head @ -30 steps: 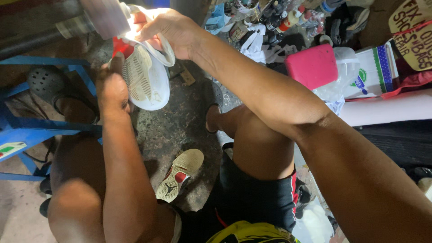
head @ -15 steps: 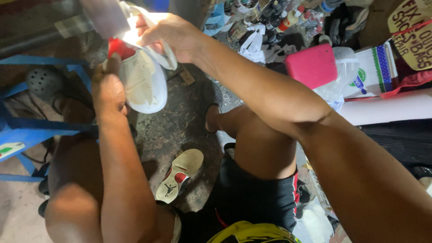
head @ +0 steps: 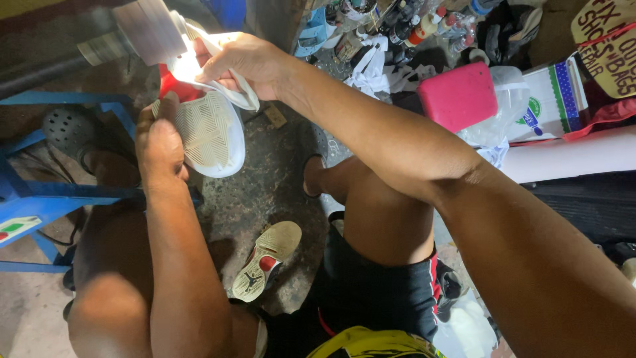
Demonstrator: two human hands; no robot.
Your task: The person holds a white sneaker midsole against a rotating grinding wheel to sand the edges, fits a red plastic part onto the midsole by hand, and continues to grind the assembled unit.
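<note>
Sneaker (head: 211,129), white with a red heel patch and a pale herringbone outsole, is held sole-up above the person's knees, its upper end pressed toward a grey block-like fixture (head: 149,30) at the top of the view. The left hand (head: 159,142) is closed around the shoe's left edge, thumb lying along the sole. The right hand (head: 248,63) pinches a loose white flap of the upper between curled fingers and pulls it across the top of the shoe. It looks light, with a stiff rubbery sole and a soft, floppy upper, so the firm hold is probably best kept on the sole rim and heel, since the flap would likely give or tear under a hard tug. On the stained concrete floor (head: 265,192) between the legs lies a second shoe (head: 268,258), sole up. A pink box (head: 457,96) sits among the clutter to the right, and a blue metal frame (head: 40,199) stands at left.
</note>
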